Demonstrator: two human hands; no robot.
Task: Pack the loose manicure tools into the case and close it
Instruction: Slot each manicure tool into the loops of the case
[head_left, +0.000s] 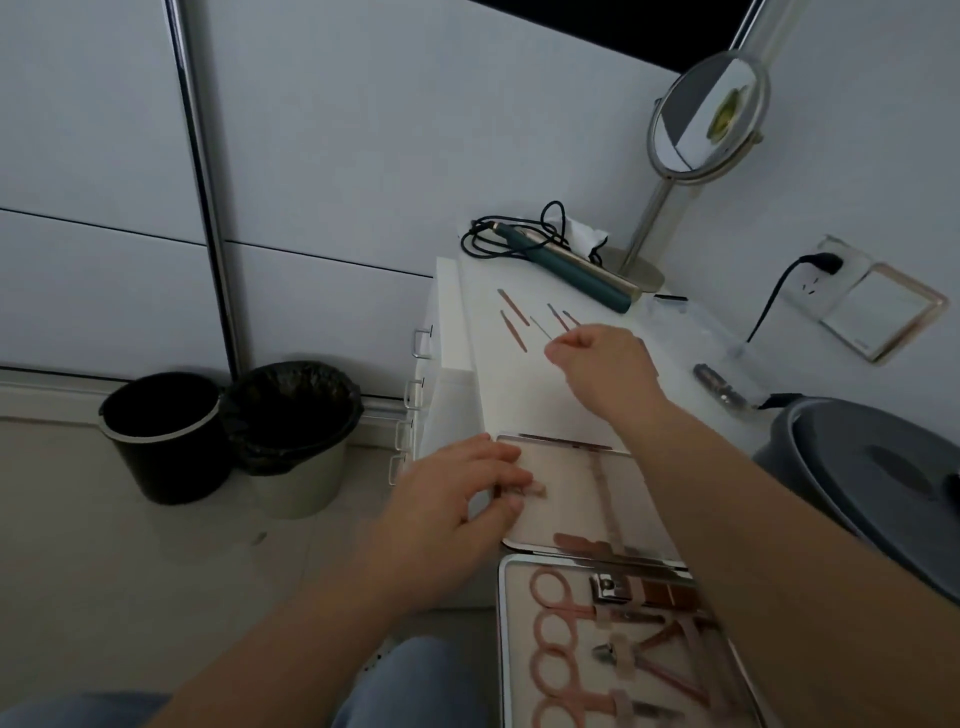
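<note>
- The case (582, 499) lies open on the white table (524, 389), its tool tray nearest the person.
- Left hand (457, 499): fingers rest flat on the case's lid half, relaxed.
- Right hand (602, 369): beyond the case, fingers curled, pinching a thin tool (540, 327).
- The other loose tools (514, 322) lie beyond the case, just past the right hand.

We saw the open case (597, 571) at the counter's (519, 384) near edge, loose tools (519, 319) behind it, a mirror (696, 119) farthest back, and two bins (228, 431) on the floor left.
</note>
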